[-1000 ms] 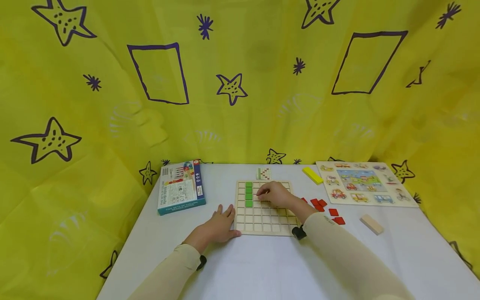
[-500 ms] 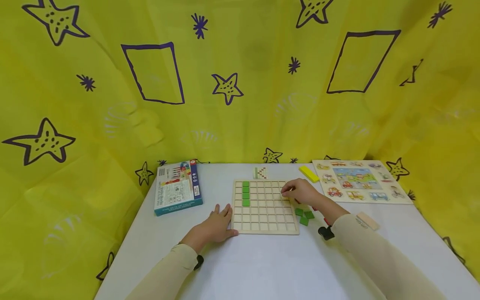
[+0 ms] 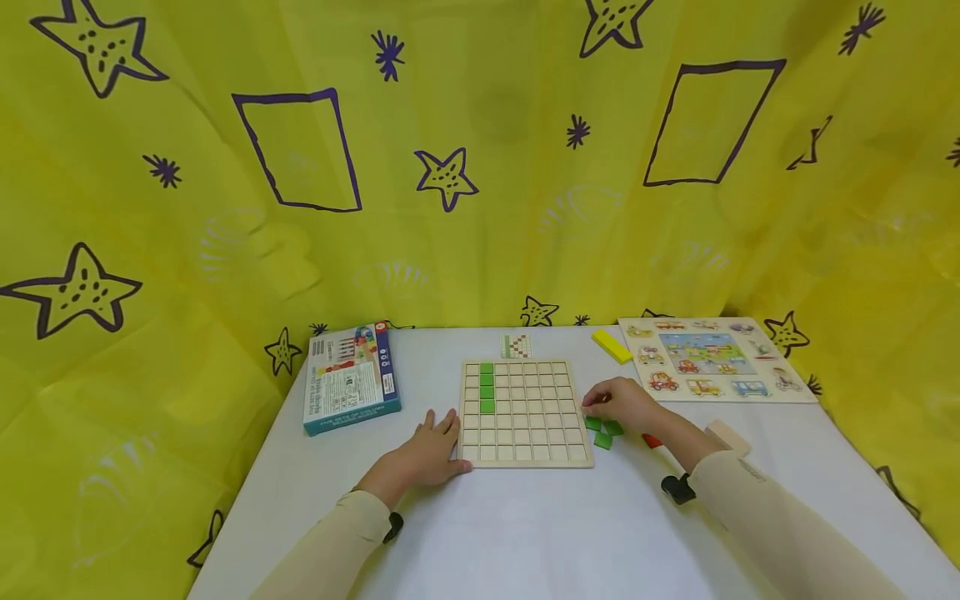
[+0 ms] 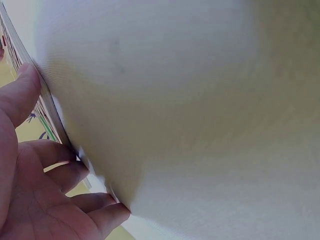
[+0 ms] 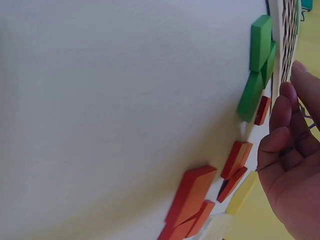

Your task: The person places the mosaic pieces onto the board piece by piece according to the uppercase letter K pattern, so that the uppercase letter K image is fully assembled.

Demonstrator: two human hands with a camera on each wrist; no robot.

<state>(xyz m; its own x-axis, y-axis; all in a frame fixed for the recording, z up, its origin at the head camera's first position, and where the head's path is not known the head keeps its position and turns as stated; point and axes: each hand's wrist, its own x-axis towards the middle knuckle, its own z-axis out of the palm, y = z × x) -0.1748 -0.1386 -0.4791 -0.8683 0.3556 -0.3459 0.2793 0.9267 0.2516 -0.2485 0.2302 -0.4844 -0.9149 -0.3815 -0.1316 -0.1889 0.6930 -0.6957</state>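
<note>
A wooden grid board (image 3: 536,407) lies on the table, with several green tiles (image 3: 487,392) in one column of its cells. My left hand (image 3: 426,450) rests at the board's left edge, fingers spread on the table and thumb by the front corner. Just off the board's right edge, my right hand (image 3: 626,405) hovers by a few loose green tiles (image 3: 603,440). In the right wrist view its fingers are loosely bent, and I see no tile between them. Red tiles (image 5: 191,195) lie beside the green ones, mostly hidden under the right hand and forearm in the head view.
Behind the board lies a small pattern card (image 3: 515,346). A game box (image 3: 352,379) is at the left. A yellow block (image 3: 612,347), a plain wooden block (image 3: 727,437) and a picture puzzle board (image 3: 780,387) are at the right. A yellow curtain (image 3: 495,267) hangs behind.
My right hand has moved right from over the grid to the loose green tiles, uncovering the board's right side. The left hand stays at the board's edge. The head view has shifted slightly.
</note>
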